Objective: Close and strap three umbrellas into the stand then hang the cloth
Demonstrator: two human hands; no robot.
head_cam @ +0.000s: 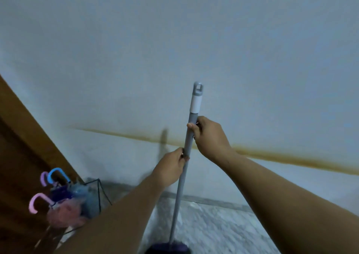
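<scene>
A grey mop pole [179, 185] stands nearly upright in front of me, with a white sleeve and a hanging loop at its top. My right hand [207, 137] grips the pole just under the white sleeve. My left hand [171, 168] grips it a little lower. A dark purple mop head [169, 249] shows at the bottom edge. At the lower left a black wire stand [99, 195] holds three closed umbrellas: one with a blue hook handle [55, 173], one with a purple handle [43, 179], one pink [39, 201] with a pink canopy.
A pale wall [194, 50] with a brownish horizontal stain [272, 155] fills most of the view. A brown wooden door frame [29, 133] runs down the left side, right behind the stand. Grey marbled floor [213, 230] lies below.
</scene>
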